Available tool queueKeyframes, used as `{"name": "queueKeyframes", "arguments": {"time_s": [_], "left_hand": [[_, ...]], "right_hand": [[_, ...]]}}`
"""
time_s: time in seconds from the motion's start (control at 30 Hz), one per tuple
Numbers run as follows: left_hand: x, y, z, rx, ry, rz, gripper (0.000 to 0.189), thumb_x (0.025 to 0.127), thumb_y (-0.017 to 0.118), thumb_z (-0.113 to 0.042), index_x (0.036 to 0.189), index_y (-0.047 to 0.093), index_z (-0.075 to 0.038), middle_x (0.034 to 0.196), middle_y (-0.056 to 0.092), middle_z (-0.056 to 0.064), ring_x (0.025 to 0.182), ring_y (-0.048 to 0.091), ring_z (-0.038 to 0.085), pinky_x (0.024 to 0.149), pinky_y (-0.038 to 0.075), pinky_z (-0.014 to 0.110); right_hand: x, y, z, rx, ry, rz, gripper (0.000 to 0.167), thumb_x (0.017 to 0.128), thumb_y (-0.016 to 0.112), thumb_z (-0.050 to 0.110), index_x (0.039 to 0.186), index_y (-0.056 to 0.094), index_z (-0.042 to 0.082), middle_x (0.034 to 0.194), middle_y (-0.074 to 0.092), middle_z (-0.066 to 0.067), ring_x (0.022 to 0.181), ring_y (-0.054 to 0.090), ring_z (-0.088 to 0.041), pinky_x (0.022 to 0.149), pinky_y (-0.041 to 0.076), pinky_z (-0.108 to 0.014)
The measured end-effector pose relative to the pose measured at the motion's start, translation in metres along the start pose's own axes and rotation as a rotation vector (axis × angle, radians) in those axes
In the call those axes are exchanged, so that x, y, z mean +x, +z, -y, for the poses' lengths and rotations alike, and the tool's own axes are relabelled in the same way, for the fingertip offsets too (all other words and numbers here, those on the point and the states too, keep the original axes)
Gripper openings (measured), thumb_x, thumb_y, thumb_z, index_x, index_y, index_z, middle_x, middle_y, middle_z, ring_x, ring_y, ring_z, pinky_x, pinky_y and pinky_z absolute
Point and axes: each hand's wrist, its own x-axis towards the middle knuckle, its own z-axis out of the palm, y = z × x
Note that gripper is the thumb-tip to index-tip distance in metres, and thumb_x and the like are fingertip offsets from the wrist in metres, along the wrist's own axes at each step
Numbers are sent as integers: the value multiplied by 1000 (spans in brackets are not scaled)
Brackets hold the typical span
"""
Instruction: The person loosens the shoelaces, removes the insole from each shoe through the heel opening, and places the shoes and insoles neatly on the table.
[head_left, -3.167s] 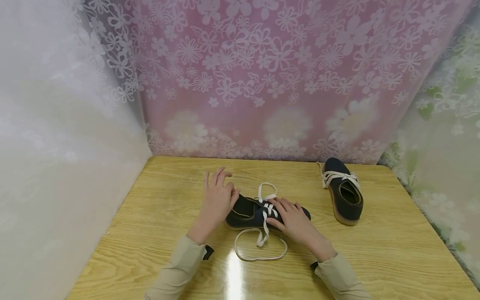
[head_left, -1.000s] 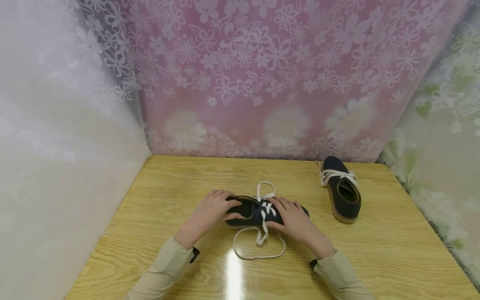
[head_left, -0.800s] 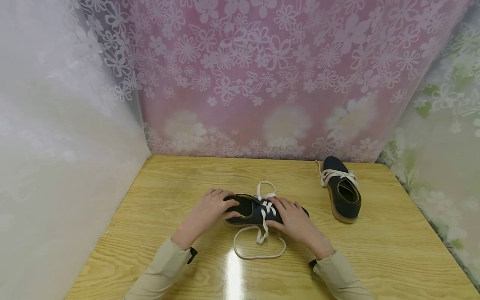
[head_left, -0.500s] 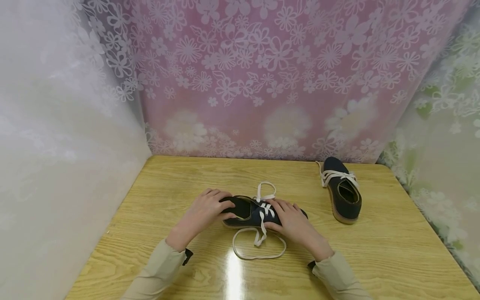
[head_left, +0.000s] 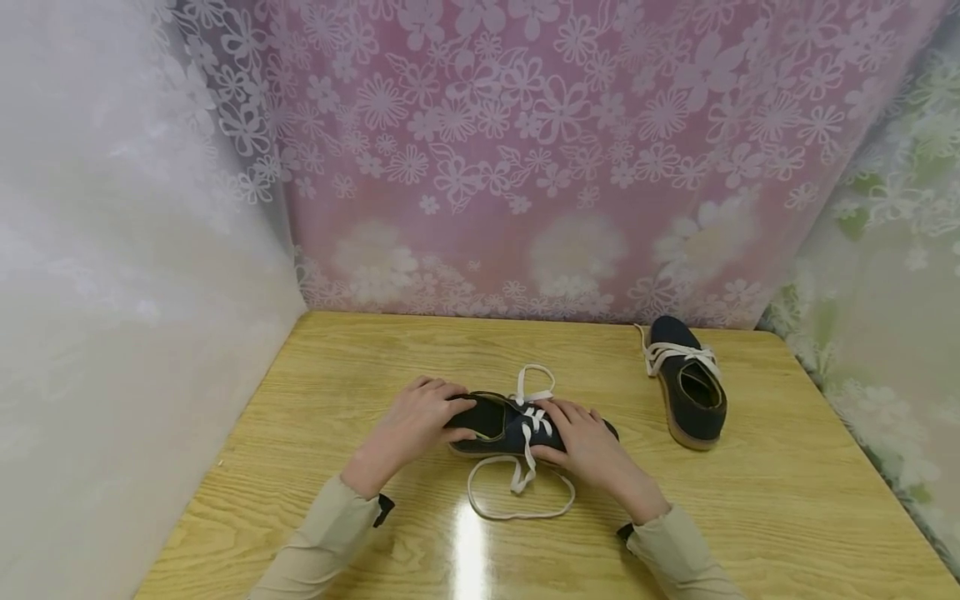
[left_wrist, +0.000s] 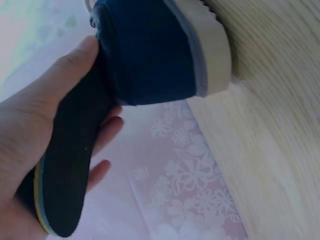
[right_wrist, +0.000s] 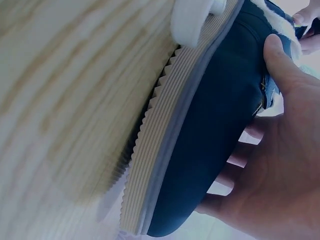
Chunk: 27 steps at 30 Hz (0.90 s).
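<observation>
the left hand point(head_left: 420, 417) pinches a dark insole point(left_wrist: 75, 145) between its thumb and fingers, and this insole sticks out above the heel of a dark blue shoe point(head_left: 516, 438), while its other part goes into the shoe opening. the right hand point(head_left: 588, 442) is grasping the front part of the same shoe, with thumb and fingers on opposite sides. this shoe lies on the bench point(head_left: 360, 354), its white lace point(head_left: 517, 518) loose, and a second shoe point(head_left: 702, 422) is at the far right.
</observation>
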Motion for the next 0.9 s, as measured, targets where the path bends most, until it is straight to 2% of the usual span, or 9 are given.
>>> {"name": "queueKeyframes", "arguments": {"time_s": [0.17, 0.37, 0.53, 0.77, 0.9], "left_hand": [[-4, -2, 4, 6, 57, -81, 43, 84, 78, -48, 113, 79, -16, 119, 73, 2, 105, 69, 19, 96, 52, 38], [-10, -5, 9, 11, 80, -141, 41, 82, 81, -45, 110, 80, -14, 118, 74, 2, 103, 70, 19, 94, 53, 37], [-17, -15, 15, -3, 68, -183, 43, 78, 84, -43, 108, 80, -12, 117, 74, 5, 102, 70, 21, 91, 54, 39], [-27, -27, 34, -104, 23, -315, 50, 74, 91, -33, 117, 76, -12, 119, 71, 10, 102, 70, 26, 89, 57, 42], [-31, -27, 37, -136, -9, -327, 54, 76, 90, -31, 124, 73, -12, 123, 67, 11, 102, 69, 27, 85, 57, 42]], "right_hand": [[0, 0, 0, 11, 9, 4, 75, 94, 64, 56, 153, 44, 13, 147, 51, -20, 131, 51, -45, 105, 34, -73], [2, 0, 1, 26, -4, 7, 74, 95, 62, 56, 152, 44, 12, 147, 50, -21, 132, 51, -46, 104, 34, -73], [2, 0, 2, 24, 2, 21, 73, 96, 63, 54, 152, 44, 12, 147, 50, -21, 132, 50, -46, 104, 34, -73], [2, -1, -1, -7, 16, 5, 70, 96, 67, 47, 151, 46, 9, 145, 51, -23, 129, 51, -49, 102, 35, -74], [3, 0, 0, -5, 15, 11, 70, 95, 69, 45, 150, 46, 8, 144, 51, -24, 129, 50, -50, 102, 35, -74]]}}
